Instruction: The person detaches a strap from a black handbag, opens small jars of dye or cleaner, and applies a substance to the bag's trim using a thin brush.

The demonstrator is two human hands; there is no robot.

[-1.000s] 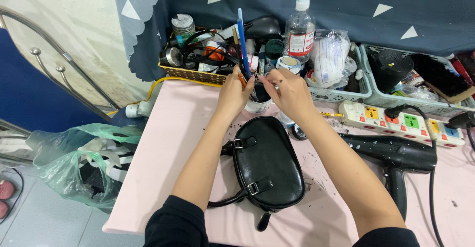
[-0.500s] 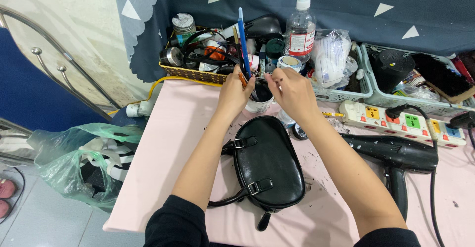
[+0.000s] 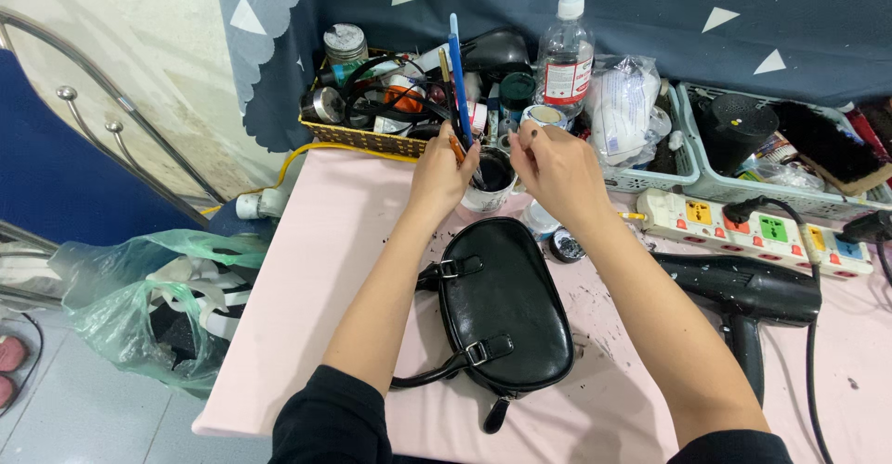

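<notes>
A black leather handbag [image 3: 503, 315] lies on the pink table [image 3: 307, 269] between my forearms. Beyond it stands a white cup [image 3: 490, 178] with dark contents and several brushes, one with a long blue handle [image 3: 457, 74]. My left hand [image 3: 440, 176] rests against the cup's left side, its fingers closed around brush handles there. My right hand [image 3: 557, 171] hovers at the cup's right rim, thumb and forefinger pinched on something thin and small whose tip is dark; I cannot make out what it is.
A woven basket [image 3: 372, 137] of jars and cables sits at the back, with a clear plastic bottle [image 3: 564, 55] and grey trays [image 3: 706, 181] beside it. A power strip [image 3: 753, 225] and a black hair dryer [image 3: 753, 297] lie to the right. A green plastic bag [image 3: 139, 297] hangs left of the table.
Both hands stay at the cup. My right hand has shifted slightly right and its fingers have drawn into a pinch.
</notes>
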